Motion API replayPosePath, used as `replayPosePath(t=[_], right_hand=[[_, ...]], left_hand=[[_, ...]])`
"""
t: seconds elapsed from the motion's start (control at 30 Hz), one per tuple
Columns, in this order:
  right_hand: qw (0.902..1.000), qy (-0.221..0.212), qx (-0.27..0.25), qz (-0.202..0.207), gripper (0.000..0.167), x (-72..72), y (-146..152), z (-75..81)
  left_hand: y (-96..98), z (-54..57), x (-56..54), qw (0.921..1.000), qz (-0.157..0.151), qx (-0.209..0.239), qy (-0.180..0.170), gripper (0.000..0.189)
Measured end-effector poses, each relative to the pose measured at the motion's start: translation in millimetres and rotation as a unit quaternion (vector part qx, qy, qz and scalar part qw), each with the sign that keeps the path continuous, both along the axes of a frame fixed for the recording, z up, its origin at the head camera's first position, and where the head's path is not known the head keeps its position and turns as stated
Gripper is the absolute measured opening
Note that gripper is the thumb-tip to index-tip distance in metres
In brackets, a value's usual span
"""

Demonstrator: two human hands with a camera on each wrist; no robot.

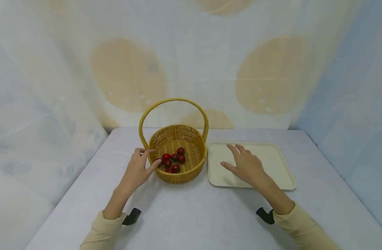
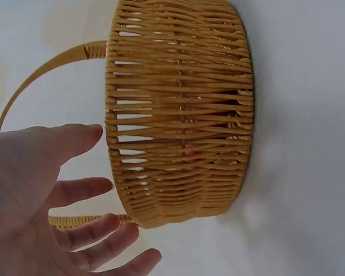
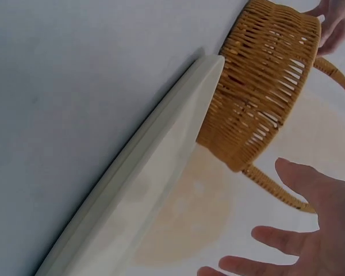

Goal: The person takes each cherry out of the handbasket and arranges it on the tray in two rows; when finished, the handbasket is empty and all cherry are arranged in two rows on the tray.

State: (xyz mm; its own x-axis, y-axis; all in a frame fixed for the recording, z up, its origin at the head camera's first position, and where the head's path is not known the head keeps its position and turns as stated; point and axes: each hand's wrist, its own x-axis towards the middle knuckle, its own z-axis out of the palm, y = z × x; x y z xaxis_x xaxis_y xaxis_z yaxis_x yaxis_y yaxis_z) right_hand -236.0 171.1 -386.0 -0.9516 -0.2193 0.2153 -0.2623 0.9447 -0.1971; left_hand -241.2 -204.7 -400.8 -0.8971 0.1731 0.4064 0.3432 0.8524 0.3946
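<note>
A round woven basket with a tall arched handle stands left of centre, and several dark red cherries lie in its near left part. My left hand is at the basket's left rim, thumb and fingers spread and holding nothing; whether it touches the rim I cannot tell. In the left wrist view that hand is beside the wicker wall. Over the cream rectangular tray, right of the basket, hovers my right hand, its fingers extended and holding nothing. The right wrist view shows these fingers apart from the tray.
Tray and basket stand side by side on a white-covered table. A patterned fabric backdrop rises behind the table, with more cloth along both sides. Dark straps show at the cuffs of both sleeves.
</note>
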Motion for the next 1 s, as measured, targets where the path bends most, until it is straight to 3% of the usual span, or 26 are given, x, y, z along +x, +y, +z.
replayPosePath(t=[0.17,0.3,0.5,0.8,1.0], right_hand=[[0.9998,0.012,-0.002,0.013,0.067,-1.4,-11.8,2.9],[0.9996,0.016,-0.003,0.024,0.065,-2.8,-20.7,5.7],[0.9983,-0.003,-0.02,0.054,0.06,-7.3,-35.0,10.3],[0.9953,-0.009,-0.032,0.091,0.055,-16.2,-51.4,16.4],[0.9942,0.005,-0.024,0.105,0.051,-24.6,-61.5,17.5]], left_hand=[[-8.6,-5.1,-6.4,0.9986,0.009,0.031,-0.042,0.046],[-14.2,-8.7,-13.0,0.9916,-0.021,0.069,-0.107,0.048],[-21.6,-15.9,-20.5,0.9729,-0.044,0.142,-0.177,0.054],[-29.0,-22.1,-23.0,0.9401,-0.055,0.238,-0.238,0.058],[-28.1,-22.8,-24.6,0.9198,-0.079,0.284,-0.259,0.058]])
